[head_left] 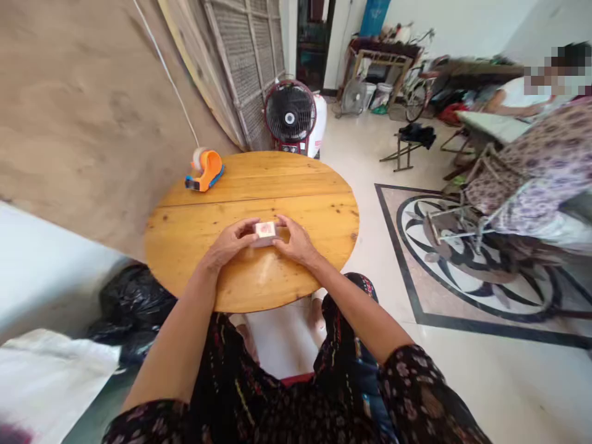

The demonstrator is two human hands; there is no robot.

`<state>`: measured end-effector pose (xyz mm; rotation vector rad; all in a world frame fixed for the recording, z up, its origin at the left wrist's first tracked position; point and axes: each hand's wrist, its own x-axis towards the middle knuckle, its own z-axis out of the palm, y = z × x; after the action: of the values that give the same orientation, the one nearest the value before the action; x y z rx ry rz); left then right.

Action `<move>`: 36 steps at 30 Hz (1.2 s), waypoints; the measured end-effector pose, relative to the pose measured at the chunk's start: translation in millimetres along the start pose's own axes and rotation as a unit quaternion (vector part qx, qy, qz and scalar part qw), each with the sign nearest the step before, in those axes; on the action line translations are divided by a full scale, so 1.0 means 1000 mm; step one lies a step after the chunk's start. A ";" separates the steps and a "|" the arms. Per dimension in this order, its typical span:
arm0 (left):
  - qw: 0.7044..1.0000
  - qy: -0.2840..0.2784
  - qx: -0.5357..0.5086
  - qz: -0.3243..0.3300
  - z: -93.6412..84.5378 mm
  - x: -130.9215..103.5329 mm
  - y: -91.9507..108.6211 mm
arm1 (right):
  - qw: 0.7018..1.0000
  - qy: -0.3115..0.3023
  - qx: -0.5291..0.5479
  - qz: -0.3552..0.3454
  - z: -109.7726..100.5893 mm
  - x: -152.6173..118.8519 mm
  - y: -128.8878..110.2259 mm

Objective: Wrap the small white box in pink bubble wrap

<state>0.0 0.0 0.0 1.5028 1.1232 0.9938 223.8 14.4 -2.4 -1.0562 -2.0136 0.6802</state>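
Left hand (227,242) and right hand (298,243) fingers (248,239) grasp a small pale box (265,230), yellow oval wooden table (296,185) roomy toward the far edge.

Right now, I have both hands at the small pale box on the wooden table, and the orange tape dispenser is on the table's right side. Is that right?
Not quite: the head view shows the orange tape dispenser on the table's left side. The left hand and right hand are indeed at the small pale box on the wooden table.
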 end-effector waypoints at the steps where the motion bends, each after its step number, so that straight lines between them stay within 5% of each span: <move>1: 1.000 0.002 -0.004 0.002 0.001 -0.001 0.001 | 1.000 0.004 -0.001 0.000 0.001 0.000 0.001; 25: 0.999 0.016 -0.042 0.004 0.003 -0.007 0.014 | 0.999 0.020 0.038 -0.013 -0.005 -0.002 -0.003; 36: 0.998 -0.025 -0.030 0.048 0.002 -0.006 0.012 | 0.999 -0.033 0.029 0.004 0.001 0.000 0.000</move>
<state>2.9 -7.7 11.0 1.5370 0.9847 1.0414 223.0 14.6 -3.0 -1.0199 -2.0338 0.7817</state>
